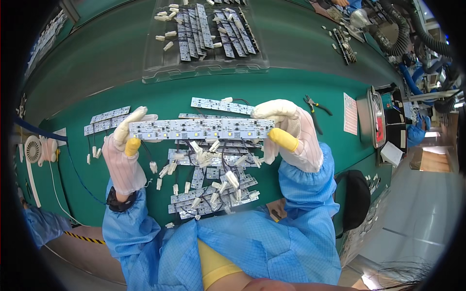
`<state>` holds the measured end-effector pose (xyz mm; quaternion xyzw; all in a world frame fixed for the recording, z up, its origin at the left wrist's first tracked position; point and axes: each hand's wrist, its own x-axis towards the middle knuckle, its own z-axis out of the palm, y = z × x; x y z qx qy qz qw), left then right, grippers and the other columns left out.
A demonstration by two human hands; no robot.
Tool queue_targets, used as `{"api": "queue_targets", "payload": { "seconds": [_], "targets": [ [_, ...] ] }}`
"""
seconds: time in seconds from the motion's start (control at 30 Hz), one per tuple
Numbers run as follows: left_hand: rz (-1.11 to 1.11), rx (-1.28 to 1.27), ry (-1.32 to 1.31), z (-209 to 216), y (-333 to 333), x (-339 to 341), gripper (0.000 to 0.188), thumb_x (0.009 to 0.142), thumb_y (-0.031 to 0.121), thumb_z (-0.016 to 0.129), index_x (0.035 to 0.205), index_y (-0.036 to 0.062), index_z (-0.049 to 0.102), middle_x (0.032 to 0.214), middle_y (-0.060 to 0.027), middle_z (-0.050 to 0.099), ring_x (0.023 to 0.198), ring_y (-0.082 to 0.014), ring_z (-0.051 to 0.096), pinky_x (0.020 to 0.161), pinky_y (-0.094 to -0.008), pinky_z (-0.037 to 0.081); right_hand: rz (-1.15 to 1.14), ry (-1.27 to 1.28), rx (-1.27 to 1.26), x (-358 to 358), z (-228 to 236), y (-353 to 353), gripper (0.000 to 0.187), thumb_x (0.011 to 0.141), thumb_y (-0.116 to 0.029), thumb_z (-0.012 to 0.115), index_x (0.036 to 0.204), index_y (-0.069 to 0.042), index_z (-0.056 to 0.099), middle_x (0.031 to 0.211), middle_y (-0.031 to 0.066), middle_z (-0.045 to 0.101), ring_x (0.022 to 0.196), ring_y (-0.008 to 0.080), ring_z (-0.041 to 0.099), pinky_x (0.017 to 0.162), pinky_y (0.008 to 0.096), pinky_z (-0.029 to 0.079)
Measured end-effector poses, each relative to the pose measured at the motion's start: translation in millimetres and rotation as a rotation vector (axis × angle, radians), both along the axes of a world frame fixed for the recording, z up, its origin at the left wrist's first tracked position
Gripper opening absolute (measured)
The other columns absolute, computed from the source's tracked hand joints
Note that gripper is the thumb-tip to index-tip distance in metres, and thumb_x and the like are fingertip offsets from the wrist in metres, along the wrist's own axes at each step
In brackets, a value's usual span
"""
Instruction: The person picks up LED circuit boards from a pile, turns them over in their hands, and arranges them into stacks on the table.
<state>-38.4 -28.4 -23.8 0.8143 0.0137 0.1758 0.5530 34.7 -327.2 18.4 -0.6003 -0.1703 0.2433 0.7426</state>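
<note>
A long white LED circuit board strip (pixel 201 129) is held up level in front of me, its face with small yellow LEDs and dark components toward me. My left hand (pixel 128 140), in a white glove with a yellow thumb tip, grips its left end. Its right end is pinched between the thumb and fingers of my right hand (pixel 290 133), gloved the same way. Beneath it, a heap of similar LED strips (pixel 213 196) with black wires and white connectors lies on the green mat. Another strip (pixel 221 105) lies just beyond the held one.
A clear plastic tray (pixel 206 72) of strips stands at the back. Two strips (pixel 108 121) lie on the left, near a small white fan (pixel 34 149). On the right are pliers (pixel 315 114), a sheet of labels (pixel 350 114) and a metal box (pixel 371 116). A blue cable (pixel 80 167) crosses the left side.
</note>
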Motion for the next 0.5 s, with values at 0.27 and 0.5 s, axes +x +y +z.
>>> {"api": "queue_targets", "payload": {
  "seconds": [0.27, 0.5],
  "targets": [
    [-0.163, -0.359, -0.120, -14.2, 1.7, -14.0, 0.066, 0.088, 0.049, 0.063, 0.125, -0.0057, 0.055, 0.103, -0.0181, 0.068, 0.091, -0.0204, 0.067, 0.078, -0.0284, 0.054, -0.070, -0.042, -0.061, 7.6, -8.8, -0.5, 0.056, 0.083, -0.034, 0.071, 0.117, 0.007, 0.054, 0.081, 0.0127, 0.065, 0.049, 0.0122, 0.059, 0.044, 0.0207, 0.046],
    [-0.118, -0.130, -0.145, -6.9, 0.2, -18.3, 0.053, 0.085, 0.038, 0.067, 0.118, -0.0030, 0.060, 0.098, -0.0158, 0.070, 0.092, -0.0212, 0.068, 0.086, -0.0336, 0.052, -0.112, -0.085, -0.068, 7.7, -21.3, -1.1, 0.061, 0.081, -0.042, 0.073, 0.118, 0.003, 0.053, 0.067, 0.0073, 0.061, 0.047, 0.0094, 0.054, 0.045, 0.0179, 0.041]
  ]
}}
